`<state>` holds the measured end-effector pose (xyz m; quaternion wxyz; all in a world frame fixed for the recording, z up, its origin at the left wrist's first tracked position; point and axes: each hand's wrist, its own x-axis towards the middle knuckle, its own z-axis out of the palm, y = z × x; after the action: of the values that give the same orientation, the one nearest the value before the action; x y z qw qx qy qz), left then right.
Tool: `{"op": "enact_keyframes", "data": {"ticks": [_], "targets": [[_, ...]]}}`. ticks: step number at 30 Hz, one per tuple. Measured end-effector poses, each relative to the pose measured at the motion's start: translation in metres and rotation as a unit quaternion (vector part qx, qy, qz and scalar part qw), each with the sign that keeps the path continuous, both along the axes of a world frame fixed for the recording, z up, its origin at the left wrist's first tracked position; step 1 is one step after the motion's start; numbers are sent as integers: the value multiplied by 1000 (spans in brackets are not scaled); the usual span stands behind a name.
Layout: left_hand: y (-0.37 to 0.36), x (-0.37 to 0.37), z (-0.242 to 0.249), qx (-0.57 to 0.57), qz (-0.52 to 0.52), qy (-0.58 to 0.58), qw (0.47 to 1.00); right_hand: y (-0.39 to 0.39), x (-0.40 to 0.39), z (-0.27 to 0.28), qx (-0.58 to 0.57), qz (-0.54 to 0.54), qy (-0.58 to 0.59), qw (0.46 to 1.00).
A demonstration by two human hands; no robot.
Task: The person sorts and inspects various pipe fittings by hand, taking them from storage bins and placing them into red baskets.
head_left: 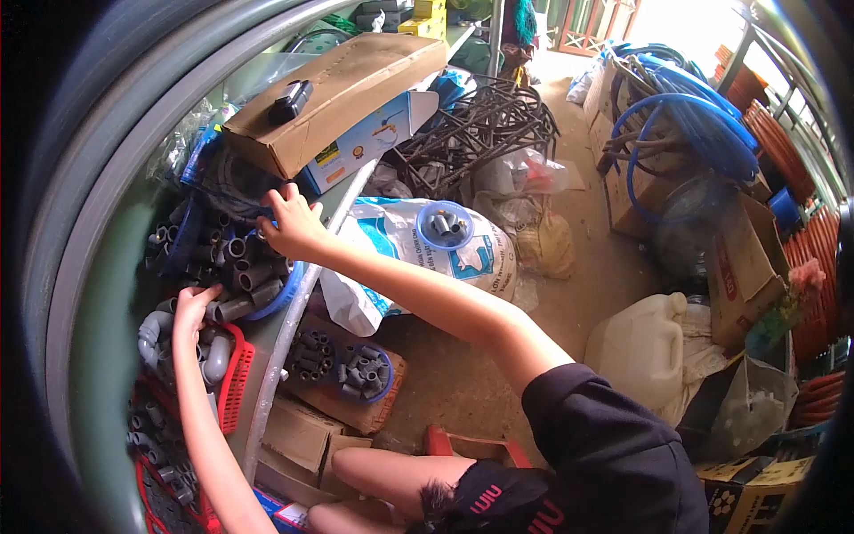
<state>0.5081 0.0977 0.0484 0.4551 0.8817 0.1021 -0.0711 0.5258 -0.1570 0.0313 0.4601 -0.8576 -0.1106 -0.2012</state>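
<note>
Grey plastic pipe fittings (258, 271) fill a blue basket (289, 294) on the shelf at left. My right hand (292, 221) is over the far side of this pile, fingers bent and apart, and I see nothing held in it. My left hand (193, 307) reaches between the blue basket and a red basket (236, 378) of larger grey elbow fittings (216, 359). Its visible fingers are stretched apart and touch or hover just over the fittings; the other fingertips are hidden.
A cardboard box (356, 89) with a small black object (290, 101) lies on the shelf. The metal shelf edge (298, 307) runs beneath my right forearm. Below stand a blue bowl of fittings (365, 372) and a white sack (400, 240). A plastic jerrycan (636, 347) stands at right.
</note>
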Motion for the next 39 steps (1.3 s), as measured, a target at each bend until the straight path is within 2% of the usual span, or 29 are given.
{"op": "enact_keyframes", "data": {"ticks": [4,7,9,10,12,13,15,19,23,26,30,39], "targets": [[-1,0,0,-47,18,11,999,-1,-5,-1,33,-5,-26,999],[-1,2,-6,-149,35,-24,988,-5,-14,-7,62,-58,-140,986],[6,3,-3,-167,12,5,986,-18,-18,-9,73,-25,-211,975],[7,4,-4,-150,43,11,988,-24,-30,-5,92,-5,-240,966],[4,2,-8,-181,77,-22,980,-38,-51,-4,58,28,-242,968],[12,8,-17,-170,56,-35,983,-41,-63,-6,50,8,-218,975],[13,11,-23,-159,91,-45,982,-54,-75,-14,12,-4,-224,974],[-7,-3,-5,-132,141,-64,979,-74,-84,-31,16,6,-212,977],[-6,-1,-4,-87,110,-39,989,-82,-93,-38,11,19,-180,983],[2,11,-19,-82,127,-61,987,-81,-95,-41,15,20,-170,985],[-2,7,-12,24,112,-63,991,-76,-98,-42,4,16,-166,986],[-1,-3,-7,-36,26,-35,998,-43,-105,-38,31,58,-169,983]]}}
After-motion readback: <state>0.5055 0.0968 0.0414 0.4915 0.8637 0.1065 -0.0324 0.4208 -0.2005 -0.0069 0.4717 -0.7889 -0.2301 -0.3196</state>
